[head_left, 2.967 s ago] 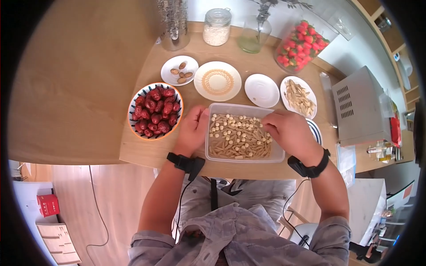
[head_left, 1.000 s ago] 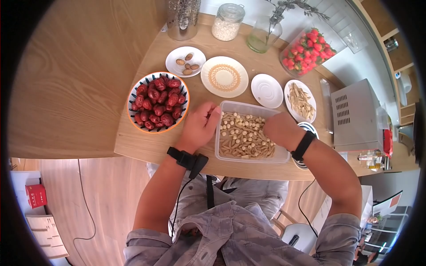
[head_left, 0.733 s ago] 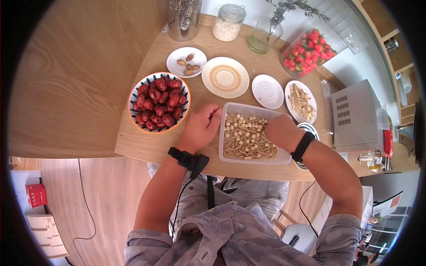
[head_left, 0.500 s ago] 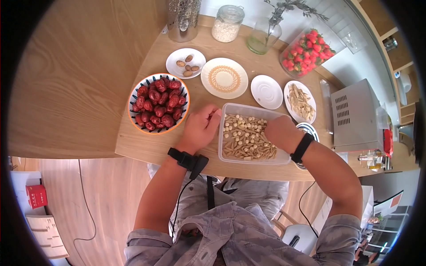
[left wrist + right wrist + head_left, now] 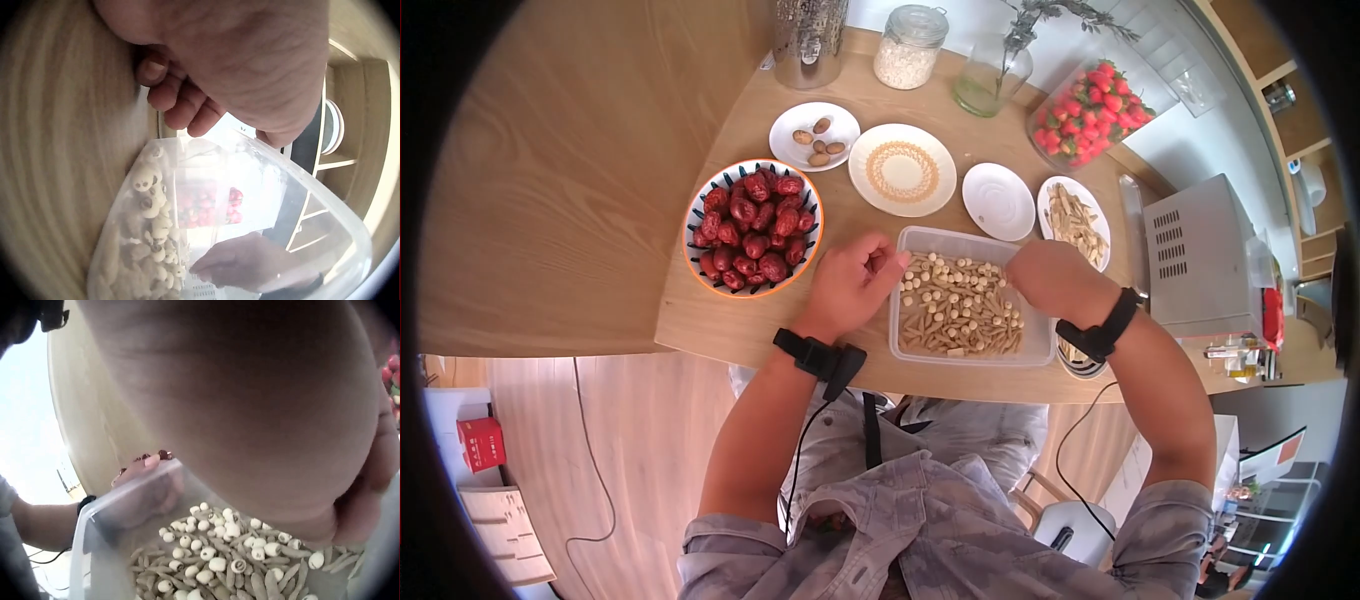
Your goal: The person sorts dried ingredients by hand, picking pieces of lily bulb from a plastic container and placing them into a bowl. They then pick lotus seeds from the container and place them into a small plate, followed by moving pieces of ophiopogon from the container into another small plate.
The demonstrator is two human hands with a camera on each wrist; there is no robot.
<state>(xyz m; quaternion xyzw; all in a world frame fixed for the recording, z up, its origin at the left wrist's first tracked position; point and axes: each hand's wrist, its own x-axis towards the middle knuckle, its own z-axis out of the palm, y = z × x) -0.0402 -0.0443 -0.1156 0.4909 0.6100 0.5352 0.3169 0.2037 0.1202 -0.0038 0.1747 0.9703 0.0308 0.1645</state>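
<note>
Thin clear plastic tub (image 5: 966, 241) of seeds, probably light, bendy and slick, best gripped by rim; left hand (image 5: 852, 282) curled beside its left wall, holding nothing visible, right hand (image 5: 1050, 280) over far-right corner, grip unclear.

grey camouflage shirt (image 5: 920, 530), black cabled wrist straps (image 5: 815, 358).

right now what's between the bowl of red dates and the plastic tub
The left hand, curled against the tub's left wall, sits between it and the date bowl; the head view shows this.
</note>
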